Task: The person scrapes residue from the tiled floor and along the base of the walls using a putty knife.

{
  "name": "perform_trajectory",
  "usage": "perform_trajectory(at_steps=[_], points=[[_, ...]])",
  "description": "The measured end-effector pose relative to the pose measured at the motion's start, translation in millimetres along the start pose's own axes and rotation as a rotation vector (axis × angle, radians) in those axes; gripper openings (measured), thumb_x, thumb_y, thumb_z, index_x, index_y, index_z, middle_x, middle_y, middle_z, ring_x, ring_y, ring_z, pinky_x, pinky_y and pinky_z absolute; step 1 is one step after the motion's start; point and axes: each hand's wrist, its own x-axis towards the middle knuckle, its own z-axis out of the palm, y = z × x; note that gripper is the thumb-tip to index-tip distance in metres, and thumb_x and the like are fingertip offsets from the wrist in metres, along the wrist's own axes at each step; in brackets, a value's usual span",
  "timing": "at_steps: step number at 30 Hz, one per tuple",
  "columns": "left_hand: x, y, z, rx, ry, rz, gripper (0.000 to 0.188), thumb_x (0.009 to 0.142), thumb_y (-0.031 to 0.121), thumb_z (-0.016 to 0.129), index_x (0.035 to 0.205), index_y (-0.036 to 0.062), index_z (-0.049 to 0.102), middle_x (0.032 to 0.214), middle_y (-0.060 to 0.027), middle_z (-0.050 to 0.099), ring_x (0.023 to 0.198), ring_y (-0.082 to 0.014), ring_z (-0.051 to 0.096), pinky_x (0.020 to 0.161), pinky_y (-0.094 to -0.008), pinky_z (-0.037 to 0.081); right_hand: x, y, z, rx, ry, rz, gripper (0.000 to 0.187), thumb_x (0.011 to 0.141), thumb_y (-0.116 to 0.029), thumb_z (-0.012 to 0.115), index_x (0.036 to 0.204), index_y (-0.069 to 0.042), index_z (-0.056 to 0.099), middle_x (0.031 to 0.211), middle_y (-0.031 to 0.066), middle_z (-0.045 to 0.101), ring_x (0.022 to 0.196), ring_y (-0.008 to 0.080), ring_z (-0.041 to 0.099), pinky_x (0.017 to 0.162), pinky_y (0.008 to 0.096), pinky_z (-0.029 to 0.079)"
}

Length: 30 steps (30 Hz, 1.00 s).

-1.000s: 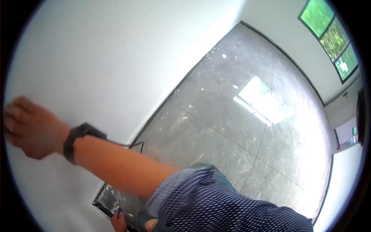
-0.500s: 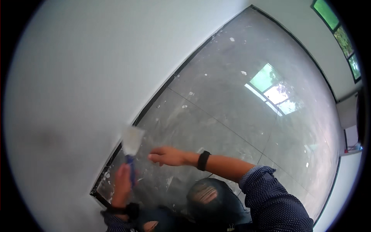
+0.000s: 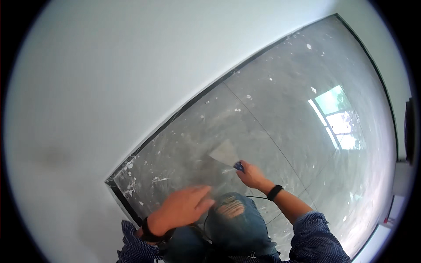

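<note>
My right hand (image 3: 255, 176) is closed around the blue handle of a putty knife (image 3: 226, 153). Its broad pale blade points toward the upper left, above the grey floor (image 3: 263, 136); whether it touches the floor I cannot tell. My left hand (image 3: 182, 206) is over the floor beside my knees, fingers stretched out and slightly blurred, with nothing visible in it.
A white wall (image 3: 87, 96) rises on the left, with a black skirting strip (image 3: 184, 107) along its foot. White flecks (image 3: 128, 177) spot the floor near the corner. My bent knee (image 3: 237, 219) in torn jeans is close below the hands.
The putty knife has passed from my left hand to my right and is farther from the wall. My left hand has moved right, toward my knees. The view has shifted.
</note>
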Motion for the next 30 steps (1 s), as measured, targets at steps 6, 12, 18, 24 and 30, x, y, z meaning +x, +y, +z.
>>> perform_trajectory(at_steps=[6,12,18,24,30], points=[[-64,8,5,0.016,0.184,-0.178,0.046,0.090,0.027,0.067,0.129,0.0048,0.056,0.104,-0.0151,0.068,0.083,-0.0314,0.068,0.073,-0.0401,0.053,-18,-7,10,-0.206,-0.256,-0.080,0.046,0.089,-0.025,0.054,0.133,-0.013,0.050,0.099,0.0243,0.068,0.092,0.0437,0.065,0.083,0.0508,0.052],[-88,54,-4,-0.121,0.208,-0.350,0.045,0.089,0.027,0.068,0.126,0.0040,0.058,0.104,-0.0138,0.069,0.083,-0.0283,0.069,0.071,-0.0353,0.054,73,-75,77,-0.113,-0.379,-0.316,0.043,0.088,-0.011,0.045,0.130,-0.009,0.054,0.105,0.0246,0.067,0.095,0.0433,0.065,0.083,0.0529,0.051],[-121,100,-8,0.051,0.449,-0.163,0.043,0.087,0.023,0.069,0.123,0.0020,0.059,0.096,-0.0149,0.065,0.081,-0.0310,0.063,0.071,-0.0405,0.051,107,-135,85,-0.280,-0.561,-0.283,0.049,0.089,-0.017,0.049,0.138,-0.014,0.050,0.110,0.0230,0.067,0.102,0.0421,0.063,0.086,0.0506,0.050],[-117,86,-12,0.026,0.364,-0.168,0.050,0.088,0.026,0.068,0.131,0.0040,0.055,0.110,-0.0115,0.063,0.091,-0.0269,0.063,0.076,-0.0370,0.052,105,-120,43,-0.193,-0.372,-0.191,0.058,0.087,-0.019,0.053,0.145,-0.014,0.044,0.103,0.0258,0.067,0.095,0.0455,0.063,0.085,0.0530,0.050],[-115,91,-24,0.015,0.313,-0.008,0.050,0.090,0.032,0.064,0.131,0.0062,0.056,0.111,-0.0082,0.062,0.089,-0.0200,0.060,0.074,-0.0318,0.050,174,-174,92,-0.283,-0.481,-0.344,0.056,0.086,-0.018,0.052,0.142,-0.012,0.045,0.105,0.0264,0.066,0.096,0.0453,0.063,0.085,0.0522,0.050]])
